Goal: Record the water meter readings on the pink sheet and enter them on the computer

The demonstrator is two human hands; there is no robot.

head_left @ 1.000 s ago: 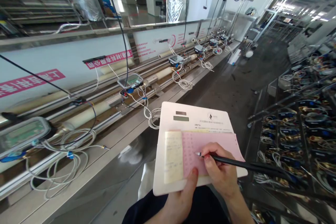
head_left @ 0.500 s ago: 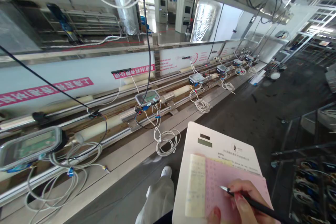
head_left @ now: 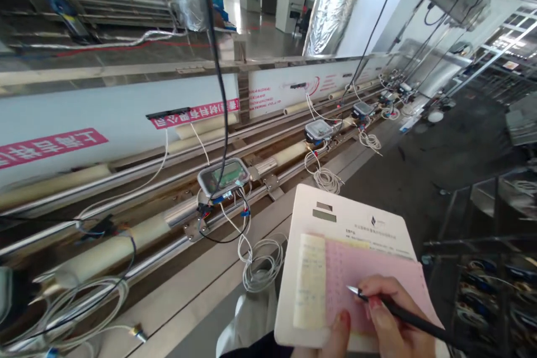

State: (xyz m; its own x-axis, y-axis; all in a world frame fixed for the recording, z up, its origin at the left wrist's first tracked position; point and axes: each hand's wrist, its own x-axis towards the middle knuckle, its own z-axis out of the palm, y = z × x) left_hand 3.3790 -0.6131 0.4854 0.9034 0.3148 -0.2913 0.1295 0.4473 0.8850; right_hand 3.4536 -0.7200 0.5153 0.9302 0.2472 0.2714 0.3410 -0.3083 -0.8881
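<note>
The right hand has its grip closed on a black pen near the tip, over the pink sheet; left of that grip, the left hand thumbs the sheet against a white calculator clipboard. Neat strokes call for a braced clipboard and light pressure

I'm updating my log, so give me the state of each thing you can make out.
White writing board: held, papers on top
Pink sheet: flat, marked
Yellow sheet: written on, illegible
Black pen: gripped, tip toward pink sheet
Left hand: holding board, thumb on top
Right hand: closed around pen
Green-screen meter: reading illegible
Pale cables: mostly coiled
</note>
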